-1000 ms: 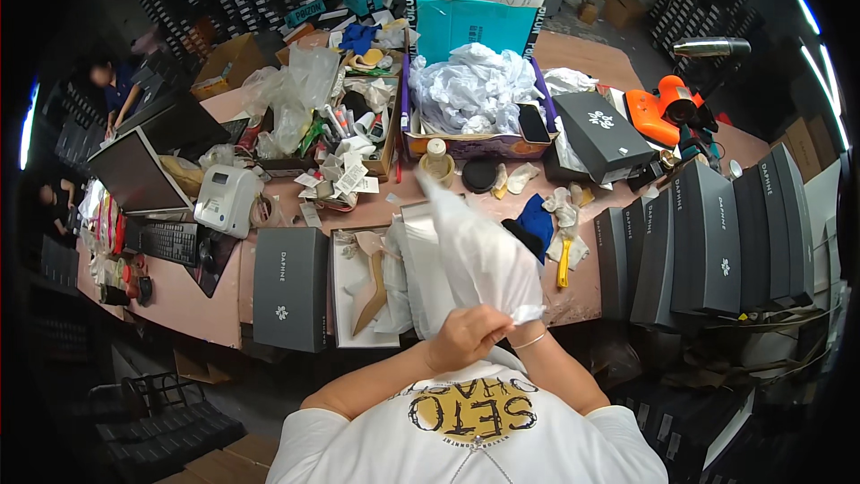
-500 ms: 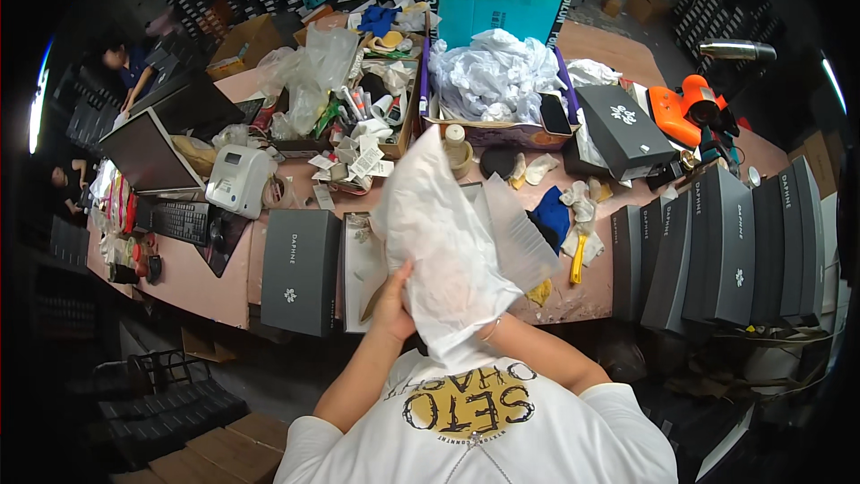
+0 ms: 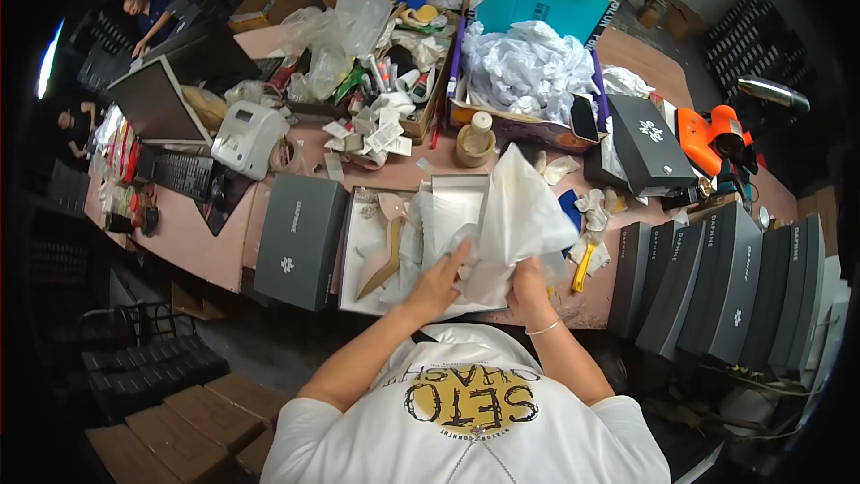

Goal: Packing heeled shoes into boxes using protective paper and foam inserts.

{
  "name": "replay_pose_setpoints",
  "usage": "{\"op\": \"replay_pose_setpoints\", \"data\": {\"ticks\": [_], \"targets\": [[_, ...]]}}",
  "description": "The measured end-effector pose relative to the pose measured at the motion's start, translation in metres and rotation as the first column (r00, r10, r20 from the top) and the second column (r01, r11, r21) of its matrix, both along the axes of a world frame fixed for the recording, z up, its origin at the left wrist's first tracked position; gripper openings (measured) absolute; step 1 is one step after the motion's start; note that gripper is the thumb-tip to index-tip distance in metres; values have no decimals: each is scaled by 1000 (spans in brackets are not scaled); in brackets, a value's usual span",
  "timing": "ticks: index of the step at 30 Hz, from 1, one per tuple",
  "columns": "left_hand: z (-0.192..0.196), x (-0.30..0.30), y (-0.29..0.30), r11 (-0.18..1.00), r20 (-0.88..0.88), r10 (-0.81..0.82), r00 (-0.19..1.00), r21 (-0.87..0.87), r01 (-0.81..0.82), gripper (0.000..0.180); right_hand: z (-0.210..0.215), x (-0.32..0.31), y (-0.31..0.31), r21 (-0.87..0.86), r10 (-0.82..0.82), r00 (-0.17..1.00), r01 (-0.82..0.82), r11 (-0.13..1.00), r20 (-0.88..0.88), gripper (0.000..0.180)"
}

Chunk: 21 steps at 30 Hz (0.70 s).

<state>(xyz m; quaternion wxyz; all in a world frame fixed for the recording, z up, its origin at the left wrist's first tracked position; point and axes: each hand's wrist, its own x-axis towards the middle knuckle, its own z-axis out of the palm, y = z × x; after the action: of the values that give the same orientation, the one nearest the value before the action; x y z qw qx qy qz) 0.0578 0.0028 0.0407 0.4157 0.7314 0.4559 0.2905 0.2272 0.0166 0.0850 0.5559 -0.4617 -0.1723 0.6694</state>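
Note:
A white tissue-like bag (image 3: 524, 206) stands up over the right part of an open white-lined shoe box (image 3: 357, 242). My right hand (image 3: 530, 289) grips the bag's lower right side, with the fingers partly hidden behind it. My left hand (image 3: 436, 289) lies over the box with its fingers stretched toward the bag's lower left side; they seem to touch thin white paper there. Left of that hand, a tan high-heeled shoe (image 3: 387, 255) rests in the box beside white wrapping paper (image 3: 411, 246). Whether the bag has anything in it is hidden.
A dark grey shoe box (image 3: 300, 242) is at the left, and several more (image 3: 690, 278) stand in a row at the right. Farther back are a glue jar (image 3: 476, 139), a carton of crumpled paper (image 3: 528, 67), a label printer (image 3: 245, 139) and a yellow-handled tool (image 3: 584, 266).
The bag has moved right and down, off the box's left part, uncovering the shoe. My left hand has let go of its side and moved right; my right hand has come into view.

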Motion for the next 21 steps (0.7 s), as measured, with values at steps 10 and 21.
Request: {"op": "replay_pose_setpoints", "data": {"ticks": [10,21], "targets": [[-69,-85,-47,790,-209,263,942,-513,-335,31,-165,-6,-22,-52,97,16,-756,653,995,32],[-112,24,-38,734,309,521,796,-638,-233,15,-179,50,-28,-113,226,104,-627,771,969,28]]}}
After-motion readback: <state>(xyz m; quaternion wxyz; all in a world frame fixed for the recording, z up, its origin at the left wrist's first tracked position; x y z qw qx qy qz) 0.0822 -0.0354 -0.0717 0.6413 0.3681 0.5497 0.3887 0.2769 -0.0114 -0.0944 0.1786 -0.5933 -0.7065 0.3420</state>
